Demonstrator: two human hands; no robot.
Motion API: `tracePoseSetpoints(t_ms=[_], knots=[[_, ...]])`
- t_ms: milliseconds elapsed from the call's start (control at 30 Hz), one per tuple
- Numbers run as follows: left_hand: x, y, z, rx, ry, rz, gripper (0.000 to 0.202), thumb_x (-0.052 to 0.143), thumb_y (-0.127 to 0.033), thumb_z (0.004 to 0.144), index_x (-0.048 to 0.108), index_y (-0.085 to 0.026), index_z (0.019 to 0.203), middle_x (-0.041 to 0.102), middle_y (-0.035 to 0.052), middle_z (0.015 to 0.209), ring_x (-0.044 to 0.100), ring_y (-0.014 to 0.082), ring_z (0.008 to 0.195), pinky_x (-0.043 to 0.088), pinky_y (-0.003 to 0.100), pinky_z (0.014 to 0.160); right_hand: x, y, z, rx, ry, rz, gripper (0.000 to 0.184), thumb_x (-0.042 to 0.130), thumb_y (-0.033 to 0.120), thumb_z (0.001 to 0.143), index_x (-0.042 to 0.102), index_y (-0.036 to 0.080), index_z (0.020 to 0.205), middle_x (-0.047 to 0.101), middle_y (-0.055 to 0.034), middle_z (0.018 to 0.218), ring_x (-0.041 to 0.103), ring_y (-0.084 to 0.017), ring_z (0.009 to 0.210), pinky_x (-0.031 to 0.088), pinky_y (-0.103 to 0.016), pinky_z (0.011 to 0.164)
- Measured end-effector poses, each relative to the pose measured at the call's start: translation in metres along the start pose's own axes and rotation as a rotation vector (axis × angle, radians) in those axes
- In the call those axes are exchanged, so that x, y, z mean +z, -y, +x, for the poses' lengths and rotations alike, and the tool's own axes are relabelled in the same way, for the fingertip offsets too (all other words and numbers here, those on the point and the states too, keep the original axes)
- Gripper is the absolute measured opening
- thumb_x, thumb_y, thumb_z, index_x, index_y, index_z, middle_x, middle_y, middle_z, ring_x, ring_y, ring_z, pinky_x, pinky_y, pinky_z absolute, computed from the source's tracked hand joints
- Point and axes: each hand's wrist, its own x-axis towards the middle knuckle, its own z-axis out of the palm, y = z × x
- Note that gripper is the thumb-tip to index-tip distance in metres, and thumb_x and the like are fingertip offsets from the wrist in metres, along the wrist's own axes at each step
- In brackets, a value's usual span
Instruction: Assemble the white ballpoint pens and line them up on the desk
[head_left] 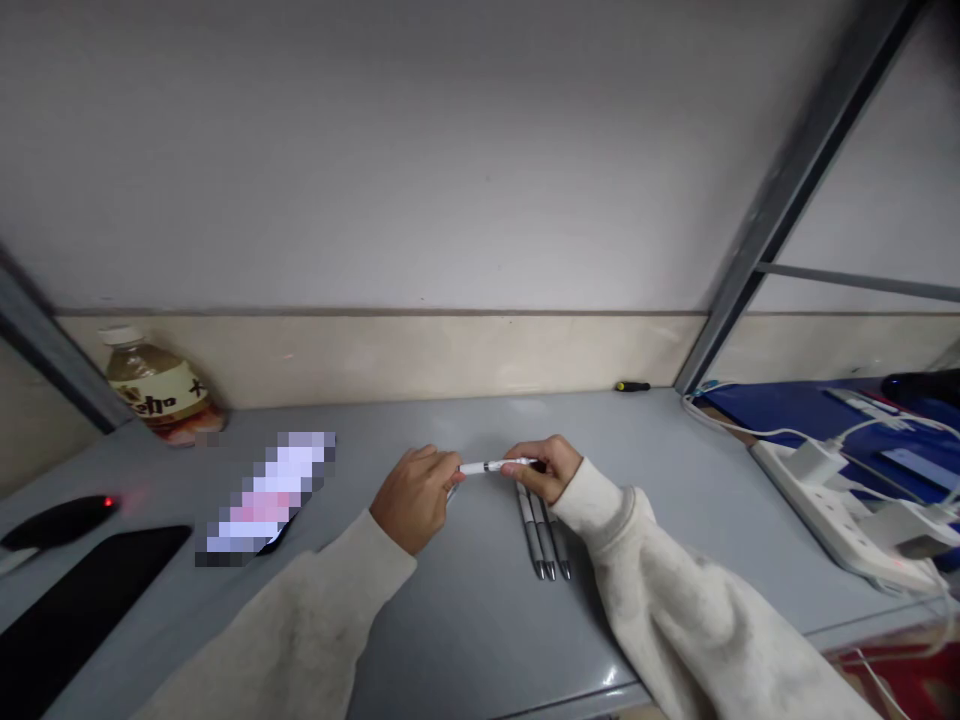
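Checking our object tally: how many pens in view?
4. One held pen between the left hand and right hand; the left pen, middle pen and right pen lie side by side on the desk by the right hand. Hands may hide more.

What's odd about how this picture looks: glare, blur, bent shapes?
In the head view, a glint shines on the gray desk's front edge; coarse blocks mask the phone; the white pen's fine detail is too soft to read. Also in the head view, the right-hand metal post leans outward, probably partly wide-angle distortion.
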Motion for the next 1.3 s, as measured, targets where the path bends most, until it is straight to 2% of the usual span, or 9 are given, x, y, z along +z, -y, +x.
tracePoseSetpoints(t_ms=[100,200,300,367,467,600,800,1033,1300], knots=[[-0.001,-0.004,0.001,-0.007,-0.032,-0.064,0.03,0.027,-0.021,0.09,0.045,-0.02,0.065,0.048,0.001,0.059,0.047,0.0164,0.06,0.037,0.028,0.057,0.003,-0.002,0.0,0.114,0.002,0.232,0.034,0.061,0.046,0.07,0.065,0.013,0.073,0.042,0.0052,0.04,0.034,-0.006,0.035,0.025,-0.019,0.035],[-0.003,-0.01,0.001,-0.008,0.012,-0.181,0.033,0.025,-0.027,0.092,0.048,-0.02,0.069,0.051,0.0014,0.064,0.049,0.0163,0.064,0.039,0.028,0.061,0.007,-0.003,0.004,0.111,-0.09,0.501,0.039,0.067,0.05,0.062,0.063,0.014,0.076,0.055,0.0016,0.051,0.046,-0.009,0.042,0.036,-0.02,0.036],[-0.005,-0.013,0.0,0.052,0.07,-0.246,0.03,0.028,-0.033,0.091,0.053,-0.019,0.082,0.056,0.0031,0.073,0.052,0.0173,0.071,0.041,0.031,0.067,0.007,-0.005,0.01,0.132,-0.153,0.699,0.044,0.07,0.053,0.057,0.058,0.016,0.077,0.061,-0.0014,0.063,0.056,-0.012,0.054,0.046,-0.023,0.044],[-0.006,-0.012,0.0,0.057,0.065,-0.251,0.029,0.03,-0.035,0.09,0.053,-0.018,0.092,0.057,0.0041,0.078,0.054,0.0183,0.075,0.041,0.033,0.07,0.005,-0.007,0.013,0.157,-0.225,0.766,0.046,0.068,0.056,0.057,0.053,0.017,0.078,0.059,0.0016,0.056,0.053,-0.011,0.048,0.043,-0.022,0.041],[-0.006,-0.008,0.0,-0.013,0.018,-0.175,0.028,0.03,-0.035,0.089,0.052,-0.017,0.092,0.057,0.0041,0.078,0.055,0.019,0.077,0.042,0.034,0.07,0.0,-0.011,0.018,0.149,-0.365,0.81,0.051,0.064,0.06,0.058,0.045,0.021,0.084,0.044,0.0104,0.039,0.035,-0.006,0.03,0.029,-0.018,0.031],[-0.001,0.0,-0.001,-0.11,0.045,0.037,0.022,0.036,-0.032,0.087,0.053,-0.019,0.083,0.059,0.0046,0.081,0.056,0.0202,0.079,0.043,0.034,0.069,-0.006,-0.017,0.02,0.16,-0.461,0.855,0.048,0.058,0.059,0.065,0.034,0.026,0.09,0.034,0.0153,0.037,0.023,-0.005,0.027,0.018,-0.016,0.03],[0.004,0.002,-0.003,-0.218,0.169,0.189,0.017,0.043,-0.032,0.084,0.053,-0.019,0.08,0.063,0.0046,0.081,0.058,0.0211,0.079,0.042,0.031,0.065,-0.007,-0.021,0.02,0.105,-0.435,0.881,0.046,0.056,0.06,0.067,0.026,0.025,0.073,0.029,0.0147,0.036,0.021,-0.005,0.029,0.013,-0.016,0.032],[0.001,-0.001,-0.003,-0.297,0.261,0.212,0.017,0.045,-0.035,0.082,0.05,-0.02,0.076,0.065,0.0039,0.078,0.061,0.0213,0.075,0.037,0.027,0.055,-0.008,-0.02,0.02,0.148,-0.424,0.856,0.048,0.061,0.061,0.061,0.035,0.024,0.08,0.034,0.0142,0.034,0.023,-0.005,0.027,0.012,-0.018,0.031],[-0.004,-0.007,-0.002,-0.371,0.383,0.165,0.019,0.046,-0.036,0.08,0.047,-0.021,0.069,0.06,-0.0003,0.062,0.056,0.0166,0.054,0.027,0.024,0.046,-0.008,-0.017,0.019,0.172,-0.402,0.883,0.047,0.064,0.057,0.061,0.037,0.023,0.079,0.034,0.0143,0.033,0.023,-0.004,0.026,0.01,-0.018,0.032]])
